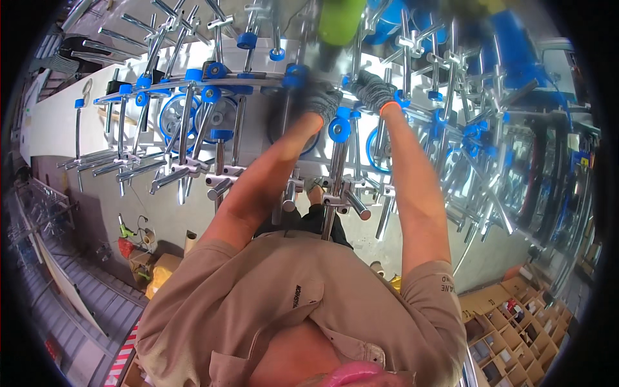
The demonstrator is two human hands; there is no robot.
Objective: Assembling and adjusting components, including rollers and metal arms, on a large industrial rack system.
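Note:
Grey knit gloves with orange cuffs cover both my hands, which reach over a white table (55,132) among chrome tube frames with blue fittings. My left hand (324,105) is at the curved chrome rail (264,82); a dark blur hides its fingers. Close by on the right, my right hand (374,92) is closed at the same row of tubes, its contents hidden. Between my wrists, a round blue fitting (339,129) tops an upright chrome tube (337,158). Blue-rimmed wheels (218,117) show behind the tubes. A blurred lime-green object (340,22) hangs above my hands.
Chrome tube ends (358,205) jut toward my body. Large blue shapes (512,45) stand at the far right. A cardboard box with compartments (516,338) lies at the lower right, a yellow bag (158,282) at the lower left. Red-white striping (122,355) edges the near left.

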